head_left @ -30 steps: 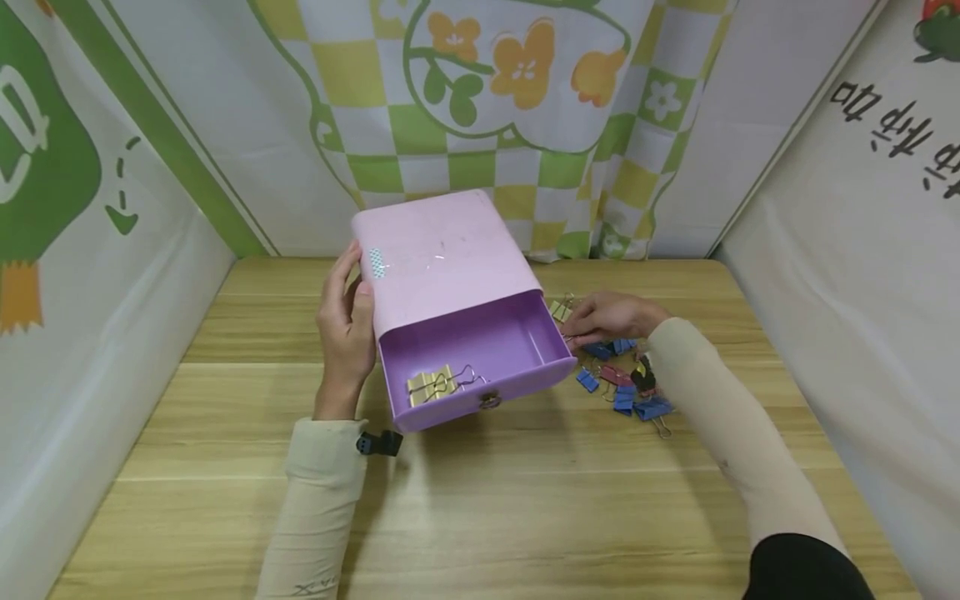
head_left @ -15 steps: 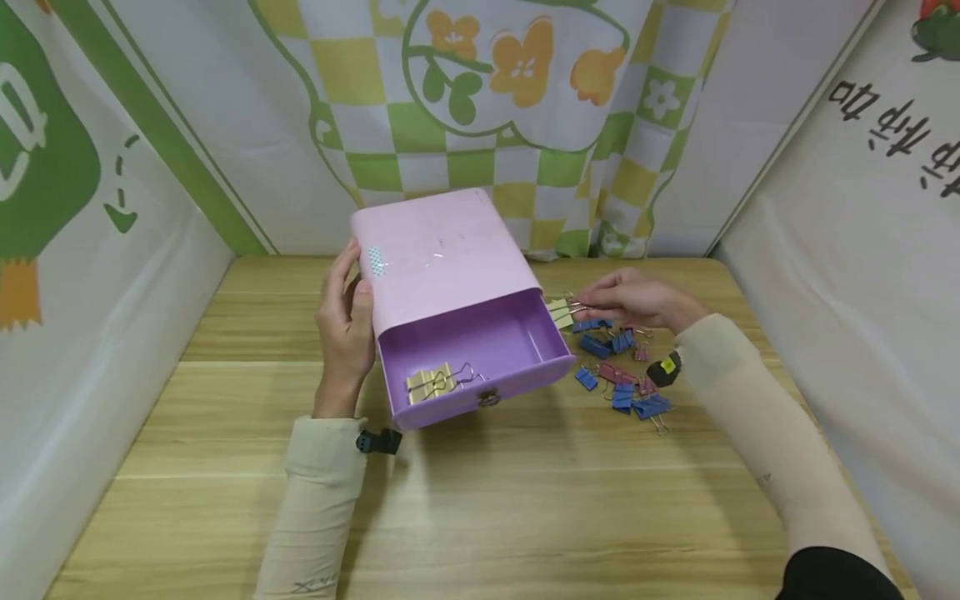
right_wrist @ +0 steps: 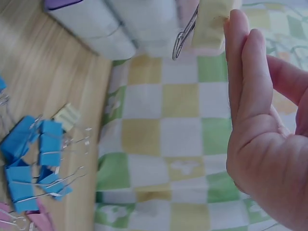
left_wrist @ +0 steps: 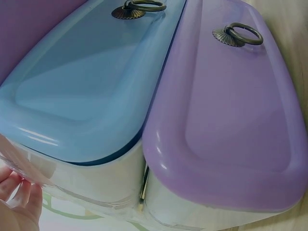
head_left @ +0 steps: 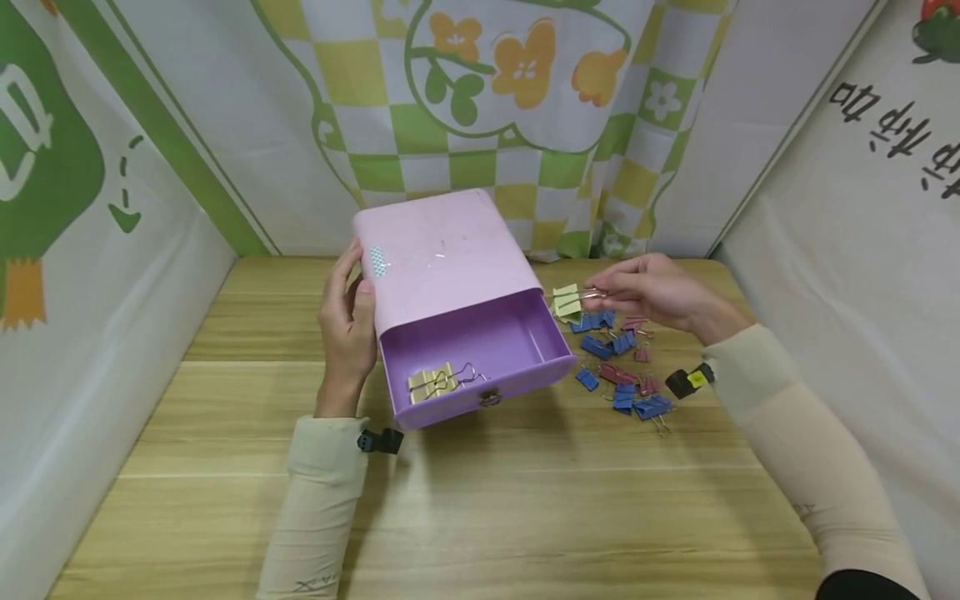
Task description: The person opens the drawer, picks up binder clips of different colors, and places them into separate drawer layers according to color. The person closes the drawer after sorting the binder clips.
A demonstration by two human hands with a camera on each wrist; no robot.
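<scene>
My right hand [head_left: 660, 292] pinches the wire handles of a yellow binder clip [head_left: 566, 297] just right of the drawer unit. In the right wrist view that yellow clip shows at the top by my fingertips [right_wrist: 238, 19]. My left hand [head_left: 347, 342] rests with extended fingers against the left side of the pink-topped drawer unit [head_left: 442, 250]. Its purple top drawer [head_left: 517, 375] is pulled out, and yellow binder clips [head_left: 431, 383] lie in the front left corner. The left wrist view shows a blue drawer [left_wrist: 91, 86] and another purple drawer [left_wrist: 236, 106], both closed.
Several blue binder clips [head_left: 622, 398] and pink binder clips [head_left: 617, 374] lie scattered on the wooden table [head_left: 570, 508], right of the unit. Another yellow clip [right_wrist: 67, 117] lies among them in the right wrist view. A checkered curtain [head_left: 420, 171] hangs behind.
My right hand has moved from beside the drawer's right edge up and right, and now lifts a yellow binder clip by its handles. The left hand and drawer unit stay put.
</scene>
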